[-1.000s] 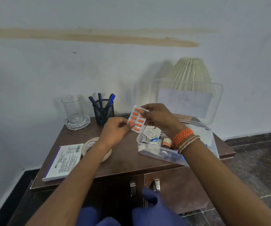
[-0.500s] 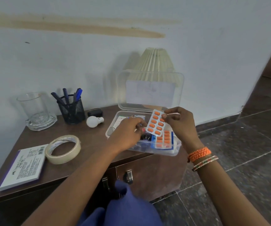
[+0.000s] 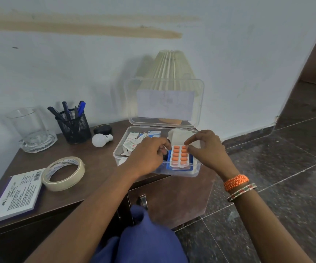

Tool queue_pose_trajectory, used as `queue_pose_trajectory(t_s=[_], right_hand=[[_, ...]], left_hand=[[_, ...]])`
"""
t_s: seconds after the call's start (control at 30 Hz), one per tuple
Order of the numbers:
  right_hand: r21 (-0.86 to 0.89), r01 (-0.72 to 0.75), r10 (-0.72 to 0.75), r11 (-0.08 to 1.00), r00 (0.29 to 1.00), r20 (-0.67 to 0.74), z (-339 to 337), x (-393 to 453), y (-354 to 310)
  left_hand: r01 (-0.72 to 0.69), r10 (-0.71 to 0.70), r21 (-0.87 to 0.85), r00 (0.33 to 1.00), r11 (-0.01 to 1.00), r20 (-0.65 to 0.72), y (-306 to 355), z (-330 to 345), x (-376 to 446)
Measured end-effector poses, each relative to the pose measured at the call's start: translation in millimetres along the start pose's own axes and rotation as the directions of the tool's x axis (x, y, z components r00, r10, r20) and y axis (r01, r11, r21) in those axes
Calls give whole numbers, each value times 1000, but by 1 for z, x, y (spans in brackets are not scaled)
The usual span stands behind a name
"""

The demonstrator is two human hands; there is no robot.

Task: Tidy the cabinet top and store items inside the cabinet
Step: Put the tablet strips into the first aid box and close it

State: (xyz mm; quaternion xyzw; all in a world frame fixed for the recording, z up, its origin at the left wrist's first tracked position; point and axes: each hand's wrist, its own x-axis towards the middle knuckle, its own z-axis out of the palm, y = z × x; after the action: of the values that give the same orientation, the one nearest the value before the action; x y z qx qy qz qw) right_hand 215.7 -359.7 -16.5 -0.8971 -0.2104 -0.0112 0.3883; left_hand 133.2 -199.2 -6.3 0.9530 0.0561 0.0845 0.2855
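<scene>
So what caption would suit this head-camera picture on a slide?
Both hands lay an orange pill strip into the open clear medicine box on the cabinet top.

Upright lid [image 3: 164, 103] walls the box's [image 3: 119, 149] rear; its front lies open.
</scene>
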Motion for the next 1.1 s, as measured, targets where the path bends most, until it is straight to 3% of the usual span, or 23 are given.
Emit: queue_pose_trajectory(t_s=[0.17,0.53,0.73,0.93,1.1], right_hand=[[-176,14,-8,984,999,34,-3,-6,-3],[-269,31,-57,963,994,-93,2,-14,-10],[-82,47,-67,995,964,-257,-1,-7,-15],[334,102,47,937,911,-409,-4,15,-20],[447,43,160,893,899,-407,-3,50,-19]], left_hand=[[-5,4,24,999,1000,32,1,0,-2],[-89,81,111,994,990,76,9,3,-6],[-53,56,32,996,998,-71,5,-9,-3],[-29,2,-74,940,997,-341,-17,-29,0],[41,-136,-248,915,968,-380,-26,-33,1]])
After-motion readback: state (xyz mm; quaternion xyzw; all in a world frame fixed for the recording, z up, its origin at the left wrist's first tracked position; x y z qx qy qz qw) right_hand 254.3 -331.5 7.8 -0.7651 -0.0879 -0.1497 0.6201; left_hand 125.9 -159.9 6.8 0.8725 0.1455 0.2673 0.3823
